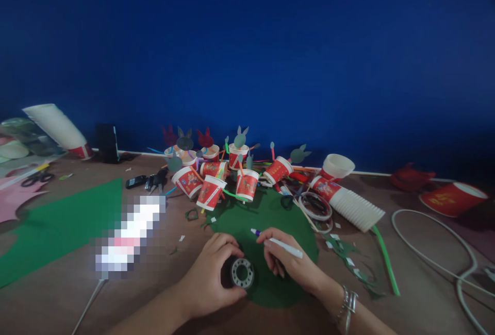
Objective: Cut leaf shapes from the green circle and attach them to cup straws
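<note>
My left hand (211, 275) is curled round a small dark roll of tape (242, 272) with a pale ring-shaped core, pressed onto a round piece of green paper (270, 221) on the brown floor. My right hand (288, 263) pinches a white pen with a purple tip (276, 242), held just right of the roll with its tip pointing left. A bracelet sits on my right wrist (348, 303).
Behind the green circle lies a cluster of red paper cups (211, 185) with straws and paper ears. A stack of white cups (353, 206) lies on its side at right. A green sheet (58, 227), scissors (36, 178), a white cable (433, 257) and paper scraps lie around.
</note>
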The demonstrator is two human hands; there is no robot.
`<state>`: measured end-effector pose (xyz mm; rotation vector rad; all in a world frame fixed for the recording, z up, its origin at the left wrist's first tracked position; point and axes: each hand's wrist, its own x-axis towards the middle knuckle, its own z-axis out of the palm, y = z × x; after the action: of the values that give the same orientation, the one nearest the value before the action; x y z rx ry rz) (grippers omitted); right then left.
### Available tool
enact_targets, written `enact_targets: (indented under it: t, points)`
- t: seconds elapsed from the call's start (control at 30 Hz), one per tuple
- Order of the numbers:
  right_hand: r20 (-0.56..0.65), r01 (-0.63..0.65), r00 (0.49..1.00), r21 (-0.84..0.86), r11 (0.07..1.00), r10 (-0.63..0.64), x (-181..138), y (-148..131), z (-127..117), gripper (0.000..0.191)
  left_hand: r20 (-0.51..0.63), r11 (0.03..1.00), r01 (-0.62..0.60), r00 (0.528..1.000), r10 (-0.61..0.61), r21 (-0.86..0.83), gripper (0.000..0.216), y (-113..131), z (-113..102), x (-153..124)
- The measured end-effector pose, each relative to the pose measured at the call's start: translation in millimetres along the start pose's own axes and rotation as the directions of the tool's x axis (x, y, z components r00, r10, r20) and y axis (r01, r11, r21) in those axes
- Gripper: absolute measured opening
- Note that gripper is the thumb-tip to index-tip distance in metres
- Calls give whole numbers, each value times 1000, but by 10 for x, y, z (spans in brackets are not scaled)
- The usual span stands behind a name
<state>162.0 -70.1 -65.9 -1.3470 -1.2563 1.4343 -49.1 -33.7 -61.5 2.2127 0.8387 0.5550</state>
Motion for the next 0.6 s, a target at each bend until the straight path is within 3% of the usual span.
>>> enact_targets:
  t: [0.6]
  points:
    - [17, 27, 999, 13, 1000, -27, -4, 62, -13, 32, 28, 1000, -12, 1000, 12, 4, 44, -15, -5, 0]
